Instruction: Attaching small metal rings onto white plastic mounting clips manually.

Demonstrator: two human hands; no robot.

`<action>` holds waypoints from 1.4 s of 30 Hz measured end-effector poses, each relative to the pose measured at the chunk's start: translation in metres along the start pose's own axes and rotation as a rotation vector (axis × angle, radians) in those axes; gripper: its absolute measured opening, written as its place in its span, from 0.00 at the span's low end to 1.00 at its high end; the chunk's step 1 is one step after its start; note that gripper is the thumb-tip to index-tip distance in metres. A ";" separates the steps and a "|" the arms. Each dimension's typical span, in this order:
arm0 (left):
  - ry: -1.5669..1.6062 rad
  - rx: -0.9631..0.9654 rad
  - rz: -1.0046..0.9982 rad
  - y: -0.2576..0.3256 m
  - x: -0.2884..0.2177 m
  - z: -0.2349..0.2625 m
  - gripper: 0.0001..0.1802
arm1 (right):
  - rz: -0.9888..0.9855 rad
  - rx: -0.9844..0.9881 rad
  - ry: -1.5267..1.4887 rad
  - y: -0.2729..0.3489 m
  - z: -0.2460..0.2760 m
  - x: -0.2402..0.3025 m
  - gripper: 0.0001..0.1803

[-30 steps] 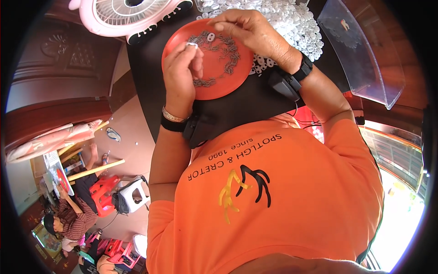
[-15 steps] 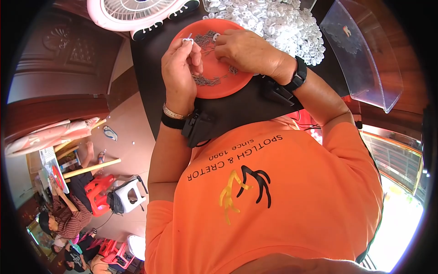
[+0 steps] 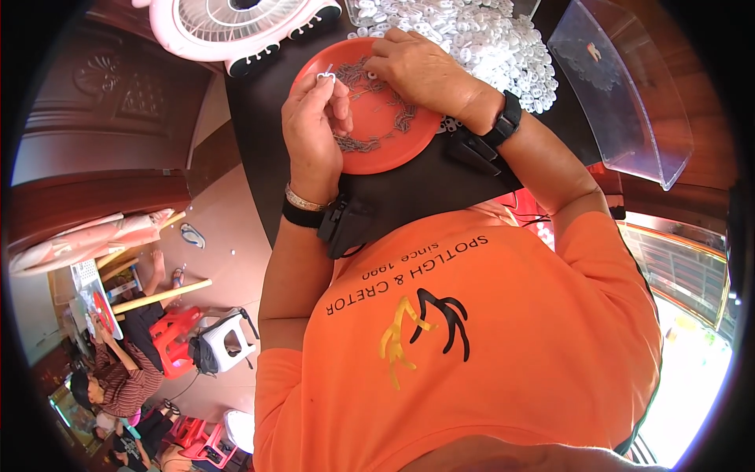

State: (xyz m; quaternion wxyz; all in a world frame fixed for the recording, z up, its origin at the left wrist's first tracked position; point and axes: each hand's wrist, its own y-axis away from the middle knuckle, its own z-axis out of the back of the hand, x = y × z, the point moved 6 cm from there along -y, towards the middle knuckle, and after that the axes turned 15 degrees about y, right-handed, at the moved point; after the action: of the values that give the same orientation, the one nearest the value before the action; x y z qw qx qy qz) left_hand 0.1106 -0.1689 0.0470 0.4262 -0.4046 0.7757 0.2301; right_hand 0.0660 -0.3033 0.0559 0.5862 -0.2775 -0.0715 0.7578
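My left hand (image 3: 313, 130) is over the left side of a round red plate (image 3: 376, 122), its thumb and forefinger pinching a small white plastic piece (image 3: 325, 76) with a thin pin standing up from it. Small grey metal pins (image 3: 360, 145) lie in loose heaps around the plate. Over the plate's far right rim is my right hand (image 3: 429, 75), fingers curled down; whatever its fingertips hold is hidden. Just beyond it spreads a big pile of white oval plastic pieces (image 3: 499, 59).
A pink-and-white fan (image 3: 236, 35) stands at the far left of the black table (image 3: 263, 118). To the right is a clear plastic bin (image 3: 629, 110). Black devices are strapped at both wrists. Other people, stools (image 3: 228, 346) and a sandal (image 3: 191, 234) appear at left.
My right hand has shifted slightly away toward the far rim, uncovering more pins at the plate's right side. The left hand keeps its pinch on the white piece, almost unmoved.
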 end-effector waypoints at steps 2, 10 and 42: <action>0.001 0.030 0.009 0.000 0.000 -0.001 0.13 | -0.029 0.010 0.013 -0.001 -0.001 -0.002 0.09; -0.026 0.036 0.032 0.000 0.006 -0.001 0.13 | -0.338 0.042 -0.835 0.002 -0.002 -0.023 0.09; -0.021 0.071 0.052 0.007 0.013 -0.015 0.14 | -0.611 0.234 -1.514 0.015 0.004 -0.020 0.08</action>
State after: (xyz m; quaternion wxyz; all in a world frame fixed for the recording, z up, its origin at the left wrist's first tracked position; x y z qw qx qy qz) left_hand 0.0936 -0.1806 0.0440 0.4424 -0.3663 0.7891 0.2175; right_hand 0.0545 -0.3256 0.0593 0.5847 0.4029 -0.4402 0.5495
